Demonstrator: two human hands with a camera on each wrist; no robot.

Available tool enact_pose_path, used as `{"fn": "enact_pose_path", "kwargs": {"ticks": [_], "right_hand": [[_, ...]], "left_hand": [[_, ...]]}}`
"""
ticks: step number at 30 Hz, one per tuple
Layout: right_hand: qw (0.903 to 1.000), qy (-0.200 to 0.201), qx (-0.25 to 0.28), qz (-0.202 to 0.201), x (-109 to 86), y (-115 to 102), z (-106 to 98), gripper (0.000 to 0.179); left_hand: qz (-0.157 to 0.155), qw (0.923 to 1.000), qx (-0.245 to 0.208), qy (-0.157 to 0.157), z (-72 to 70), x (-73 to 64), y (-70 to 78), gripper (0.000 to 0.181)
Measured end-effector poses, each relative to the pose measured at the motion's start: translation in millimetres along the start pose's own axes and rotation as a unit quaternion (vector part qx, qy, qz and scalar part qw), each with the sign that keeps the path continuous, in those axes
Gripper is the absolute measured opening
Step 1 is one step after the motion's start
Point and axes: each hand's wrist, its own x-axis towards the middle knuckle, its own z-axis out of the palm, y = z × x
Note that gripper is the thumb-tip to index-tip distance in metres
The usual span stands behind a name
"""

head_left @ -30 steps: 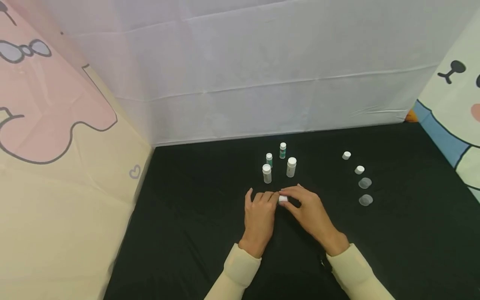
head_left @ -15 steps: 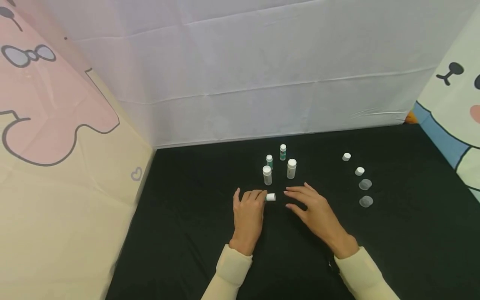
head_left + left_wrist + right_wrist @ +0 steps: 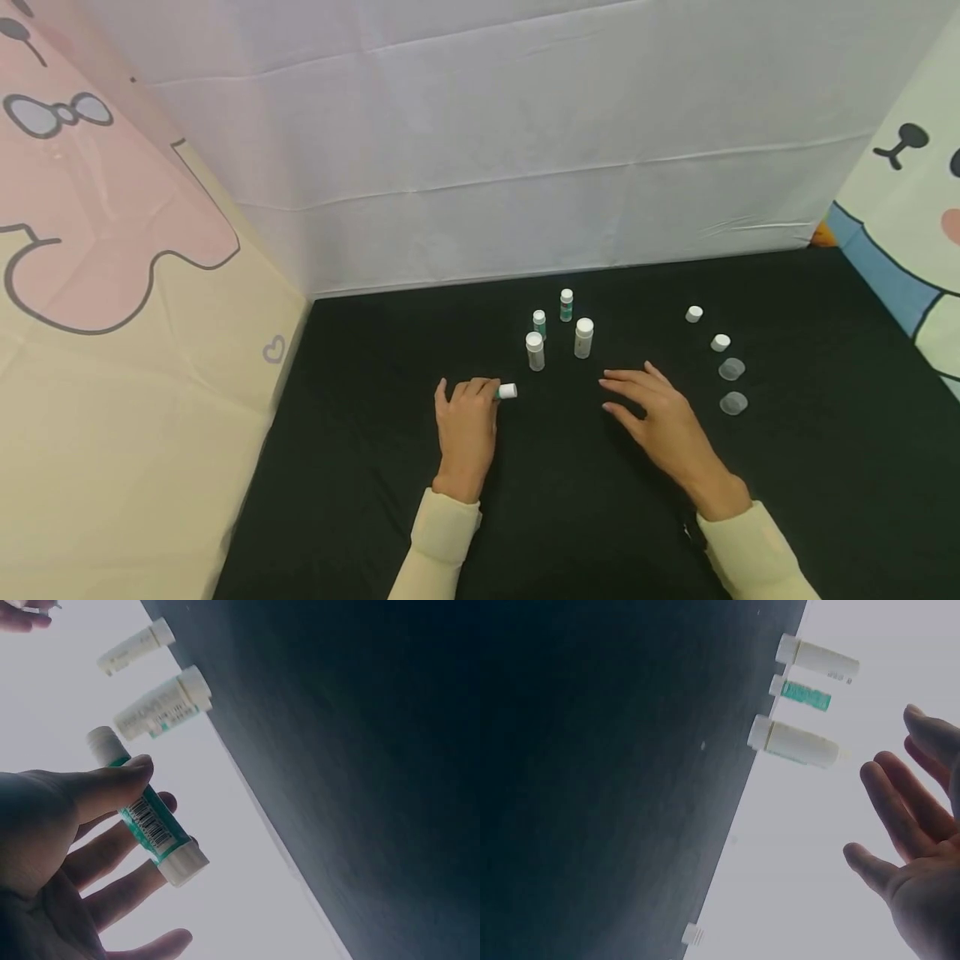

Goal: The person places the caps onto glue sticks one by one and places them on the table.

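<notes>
My left hand (image 3: 467,421) pinches a green-labelled glue stick (image 3: 156,817) between thumb and fingers. It lies sideways over the black cloth, with one white end (image 3: 508,391) pointing right in the head view. The left wrist view shows a barcode on its label and white ends, one of them ribbed. My right hand (image 3: 660,421) is held apart to the right, fingers relaxed and nothing in them. Beyond the hands stand two larger white-capped tubes (image 3: 583,339) with pale labels, and two smaller green-labelled tubes (image 3: 566,306) like the held one.
To the right lie two small white caps (image 3: 721,342), with two translucent cups (image 3: 732,403) just in front of them. Black cloth (image 3: 360,467) covers the table. A white sheet (image 3: 465,208) hangs behind, and printed cartoon cloths flank both sides.
Both hands were together at the glue stick's white end; now they are apart. My left hand has moved left with the glue stick, and my right hand has let go and moved right.
</notes>
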Motion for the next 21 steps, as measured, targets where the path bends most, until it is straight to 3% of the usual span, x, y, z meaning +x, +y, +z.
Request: {"fn": "enact_pose_path", "kwargs": {"ticks": [21], "right_hand": [[0.9993, 0.021, -0.021, 0.022, -8.4, 20.6, -30.4, 0.041]], "left_hand": [[-0.049, 0.9987, -0.012, -0.006, -4.6, 2.4, -39.1, 0.025]]}}
